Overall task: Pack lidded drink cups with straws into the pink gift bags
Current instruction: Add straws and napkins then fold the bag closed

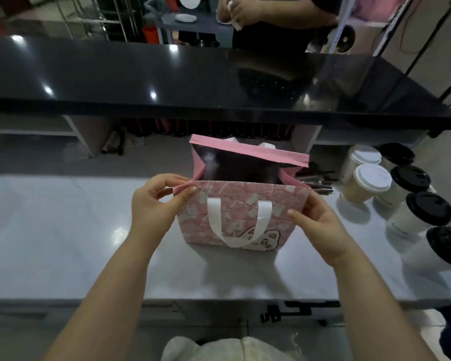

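A pink gift bag (242, 212) with white ribbon handles and a cartoon animal print stands upright on the grey worktop (63, 230), its mouth spread open and dark inside. My left hand (156, 201) pinches the bag's near left top corner. My right hand (315, 222) grips the near right top corner. Several lidded drink cups stand to the right: two with white lids (370, 178) and others with black lids (427, 209). A few dark straws (315, 182) lie behind the bag's right side.
A raised glossy black counter (193, 79) runs across behind the worktop. Beyond it a person in dark clothes (271, 19) handles something white. A dark-sleeved arm (448, 246) reaches in at the right edge. Shelving sits under the counter.
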`<state>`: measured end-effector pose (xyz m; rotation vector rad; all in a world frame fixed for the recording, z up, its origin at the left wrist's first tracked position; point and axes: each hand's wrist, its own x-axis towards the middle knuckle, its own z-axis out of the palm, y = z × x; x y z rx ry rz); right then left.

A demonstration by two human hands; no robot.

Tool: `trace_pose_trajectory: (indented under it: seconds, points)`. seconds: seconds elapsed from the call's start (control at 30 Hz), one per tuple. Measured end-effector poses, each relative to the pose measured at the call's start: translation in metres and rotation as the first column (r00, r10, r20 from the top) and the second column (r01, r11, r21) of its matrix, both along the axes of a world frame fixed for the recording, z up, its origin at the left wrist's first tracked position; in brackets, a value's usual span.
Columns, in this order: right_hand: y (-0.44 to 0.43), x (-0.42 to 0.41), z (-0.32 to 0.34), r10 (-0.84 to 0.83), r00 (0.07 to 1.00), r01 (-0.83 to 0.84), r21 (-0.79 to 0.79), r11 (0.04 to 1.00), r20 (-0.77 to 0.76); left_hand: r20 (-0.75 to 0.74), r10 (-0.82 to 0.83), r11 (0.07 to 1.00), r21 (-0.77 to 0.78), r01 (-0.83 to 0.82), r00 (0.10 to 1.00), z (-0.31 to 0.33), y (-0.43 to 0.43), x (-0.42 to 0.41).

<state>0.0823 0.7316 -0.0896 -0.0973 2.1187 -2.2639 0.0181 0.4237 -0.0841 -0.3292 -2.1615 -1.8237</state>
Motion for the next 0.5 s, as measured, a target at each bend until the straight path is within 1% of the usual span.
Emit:
trace_pose_trajectory:
  seconds: [0.13, 0.27, 0.33, 0.43, 0.5]
  points:
    - [-0.047, -0.015, -0.004, -0.053, 0.998, 0.053, 0.006, 0.999, 0.029, -0.015, 0.153, 0.987, 0.041, -0.153, 0.988, 0.003, -0.035, 0.011]
    - [-0.095, -0.025, -0.002, -0.006, 0.999, 0.006, -0.006, 1.0, 0.035, 0.013, 0.322, 0.944, 0.064, -0.322, 0.947, 0.006, -0.07, 0.023]
    - [-0.112, -0.027, -0.001, 0.011, 1.0, -0.011, -0.004, 1.0, 0.018, 0.052, 0.366, 0.928, 0.061, -0.369, 0.929, 0.007, -0.08, 0.03]
    - [-0.122, -0.027, -0.004, 0.001, 1.0, -0.002, -0.005, 1.0, -0.025, 0.076, 0.408, 0.913, -0.017, -0.408, 0.91, 0.008, -0.088, 0.042]
    - [-0.121, -0.027, -0.006, -0.026, 0.998, 0.025, -0.021, 0.999, -0.053, 0.028, 0.438, 0.895, -0.107, -0.433, 0.898, 0.012, -0.089, 0.05]
